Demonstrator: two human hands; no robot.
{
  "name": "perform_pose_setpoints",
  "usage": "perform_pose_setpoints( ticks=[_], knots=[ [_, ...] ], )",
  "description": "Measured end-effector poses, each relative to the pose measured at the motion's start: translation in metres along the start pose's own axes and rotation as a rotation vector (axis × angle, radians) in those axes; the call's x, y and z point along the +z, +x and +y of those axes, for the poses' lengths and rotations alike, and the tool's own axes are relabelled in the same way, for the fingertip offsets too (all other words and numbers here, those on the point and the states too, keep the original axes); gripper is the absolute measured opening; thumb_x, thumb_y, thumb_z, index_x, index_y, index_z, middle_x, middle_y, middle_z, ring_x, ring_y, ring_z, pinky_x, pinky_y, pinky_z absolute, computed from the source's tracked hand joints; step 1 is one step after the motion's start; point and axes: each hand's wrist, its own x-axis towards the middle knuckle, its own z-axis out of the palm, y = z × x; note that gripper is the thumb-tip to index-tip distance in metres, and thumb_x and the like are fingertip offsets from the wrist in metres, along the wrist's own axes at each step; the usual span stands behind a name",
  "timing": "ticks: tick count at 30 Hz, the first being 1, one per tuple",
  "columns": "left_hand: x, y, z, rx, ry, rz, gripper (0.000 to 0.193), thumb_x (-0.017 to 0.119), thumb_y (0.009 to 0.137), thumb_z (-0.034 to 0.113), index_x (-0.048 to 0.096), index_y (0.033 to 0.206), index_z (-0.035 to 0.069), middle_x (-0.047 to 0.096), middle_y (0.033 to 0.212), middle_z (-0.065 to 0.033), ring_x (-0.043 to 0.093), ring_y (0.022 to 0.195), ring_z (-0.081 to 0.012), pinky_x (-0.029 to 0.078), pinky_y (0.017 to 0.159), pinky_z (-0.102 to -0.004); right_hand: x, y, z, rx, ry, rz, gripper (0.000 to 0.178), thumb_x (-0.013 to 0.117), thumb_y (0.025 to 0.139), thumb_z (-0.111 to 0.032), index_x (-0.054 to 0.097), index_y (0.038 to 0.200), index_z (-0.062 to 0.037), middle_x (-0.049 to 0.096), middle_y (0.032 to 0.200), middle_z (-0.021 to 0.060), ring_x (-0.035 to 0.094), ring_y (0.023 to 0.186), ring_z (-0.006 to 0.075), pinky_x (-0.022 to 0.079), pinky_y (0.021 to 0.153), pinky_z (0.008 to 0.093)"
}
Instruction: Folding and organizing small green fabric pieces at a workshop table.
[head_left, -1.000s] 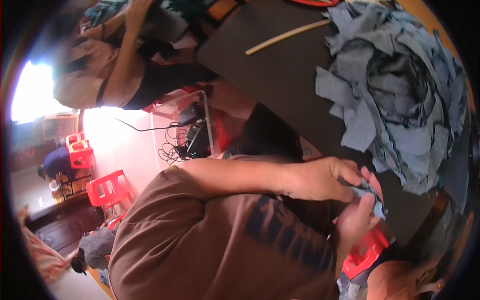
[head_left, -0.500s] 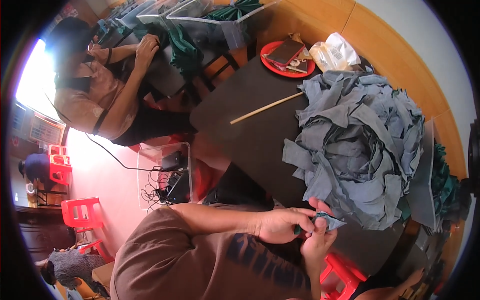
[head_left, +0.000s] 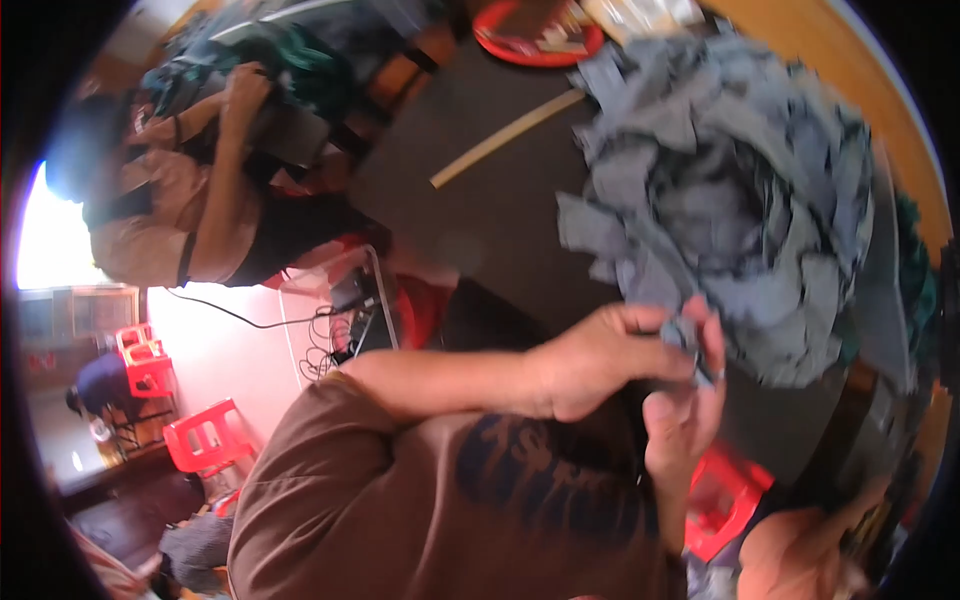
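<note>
Just in front of my chest, both hands meet around a small folded piece of blue-grey fabric (head_left: 684, 335). My left hand (head_left: 605, 360) comes in from the left, its thumb and fingers closed on the piece. From below, my right hand (head_left: 685, 415) grips the same piece, fingers behind it and thumb at the near side. Motion blur and the fingers hide much of the fabric. Past my hands, a big heap of blue-grey fabric pieces (head_left: 625, 235) lies on the dark table (head_left: 480, 225), with a hollow in its middle.
A light wooden stick (head_left: 508, 138) lies left of the heap. Behind it is a red tray (head_left: 490, 45) with small items. A clear bin (head_left: 385, 300) holds cables on the left. Another person (head_left: 215, 190) sits at far left, handling green fabric. A red stool (head_left: 720, 500) stands at lower right.
My hands have moved up and right with the fabric piece, closer to the heap. The view has shifted, so the table things sit higher. The other person's hands are still at the green fabric.
</note>
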Motion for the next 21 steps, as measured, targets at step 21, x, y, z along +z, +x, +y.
perform_pose_setpoints(
  ticks=[21],
  knots=[
    [-0.006,-0.01,0.005,0.102,0.651,-0.17,0.032,0.073,0.069,0.002,0.063,0.099,0.003,0.047,0.11,-0.0021,0.044,0.104,-0.0118,0.037,0.088,-0.0262,-0.02,-0.014,-0.002,0.055,0.286,-0.14,0.054,0.052,0.073,-0.004,0.044,0.126,0.0055,0.045,0.129,0.0207,0.034,0.127,0.0319,0.024,0.105,0.0415]
  ],
)
